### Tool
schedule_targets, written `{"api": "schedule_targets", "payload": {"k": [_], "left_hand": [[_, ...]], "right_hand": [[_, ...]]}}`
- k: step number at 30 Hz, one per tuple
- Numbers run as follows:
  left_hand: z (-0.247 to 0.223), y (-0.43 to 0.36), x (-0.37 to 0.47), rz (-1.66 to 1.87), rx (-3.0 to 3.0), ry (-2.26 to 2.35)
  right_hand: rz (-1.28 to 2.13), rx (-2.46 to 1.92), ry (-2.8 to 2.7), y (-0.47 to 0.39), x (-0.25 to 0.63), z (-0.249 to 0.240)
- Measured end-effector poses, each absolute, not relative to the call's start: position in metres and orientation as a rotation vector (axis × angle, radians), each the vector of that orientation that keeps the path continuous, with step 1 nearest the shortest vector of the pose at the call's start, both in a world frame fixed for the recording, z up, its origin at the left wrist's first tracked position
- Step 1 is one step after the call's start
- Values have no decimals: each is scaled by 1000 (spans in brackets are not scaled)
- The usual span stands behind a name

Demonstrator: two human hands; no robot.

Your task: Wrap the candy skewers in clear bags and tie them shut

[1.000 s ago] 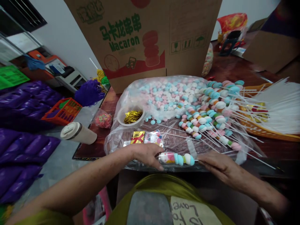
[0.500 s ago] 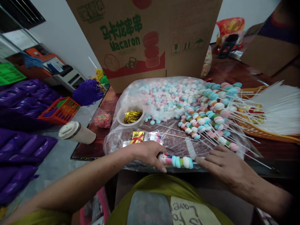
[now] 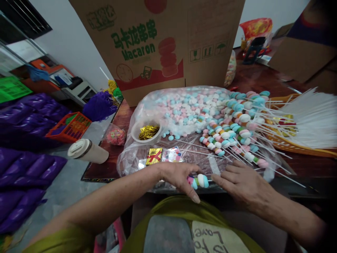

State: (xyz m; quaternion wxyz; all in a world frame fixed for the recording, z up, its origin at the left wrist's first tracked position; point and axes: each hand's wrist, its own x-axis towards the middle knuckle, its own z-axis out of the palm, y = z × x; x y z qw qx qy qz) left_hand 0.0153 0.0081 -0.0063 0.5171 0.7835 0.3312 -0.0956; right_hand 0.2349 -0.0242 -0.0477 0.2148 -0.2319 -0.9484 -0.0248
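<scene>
My left hand (image 3: 179,177) is wrapped round the left part of a candy skewer (image 3: 201,181). Blue, green and white pieces show past its fingers, with a bit of pink wrapper. Close to the skewer's right end, my right hand (image 3: 240,181) pinches at the stick, which is mostly hidden by its fingers. Behind both hands lies a clear plastic sheet with printed wrappers (image 3: 171,155) and a gold packet (image 3: 154,156). Finished-looking candy skewers (image 3: 231,135) are piled beyond my right hand, beside loose pastel candies (image 3: 184,105).
A large cardboard box (image 3: 168,45) stands at the back. A bowl of gold ties (image 3: 147,131), a candy bag (image 3: 116,136) and a lidded cup (image 3: 88,151) are at left. White sticks (image 3: 316,119) lie in an orange basket (image 3: 316,151) at right.
My left hand has moved right along the skewer and covers more of it. The skewer's right end and my right hand have shifted slightly left.
</scene>
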Motion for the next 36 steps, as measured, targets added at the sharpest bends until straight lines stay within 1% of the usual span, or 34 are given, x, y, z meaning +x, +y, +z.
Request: {"api": "schedule_targets", "payload": {"k": [2,6,9,11,13,15,16,20,21,23,25,27,30,33,35,36], "left_hand": [[-9,13,22,-263,1834,715],[-9,16,31,-170,1896,774],[2,11,25,-67,2204,1018],[8,3,17,-111,2506,1111],[8,-4,10,-224,2680,1188],[6,-8,4,-362,2656,1340],[6,-8,2,-413,2594,1368],[11,-1,-5,-430,2263,1052],[12,1,-7,-413,2163,985],[13,4,-7,-375,1950,922],[11,5,-3,-315,1843,927],[8,4,3,-275,1889,971],[5,0,11,-317,2080,1065],[3,-4,11,-352,2317,1321],[0,-6,8,-287,2546,1432],[-1,-7,6,-233,2675,1415]], "right_hand": [[-44,-648,-2654,-24,230,-50],[426,-757,-2672,-25,224,-60],[707,-914,-2561,-22,229,-63],[819,-1000,-2497,-20,234,-61],[878,-986,-2497,-18,238,-56],[811,-943,-2532,-17,241,-50],[712,-915,-2555,-17,243,-47],[98,-774,-2610,-18,247,-37],[-23,-747,-2613,-19,247,-35],[-154,-709,-2613,-23,243,-34],[-139,-687,-2607,-27,236,-36],[-28,-687,-2594,-30,228,-38],[166,-717,-2610,-30,223,-42],[290,-787,-2659,-29,229,-45],[408,-839,-2661,-30,234,-47],[484,-855,-2645,-31,236,-47]]}}
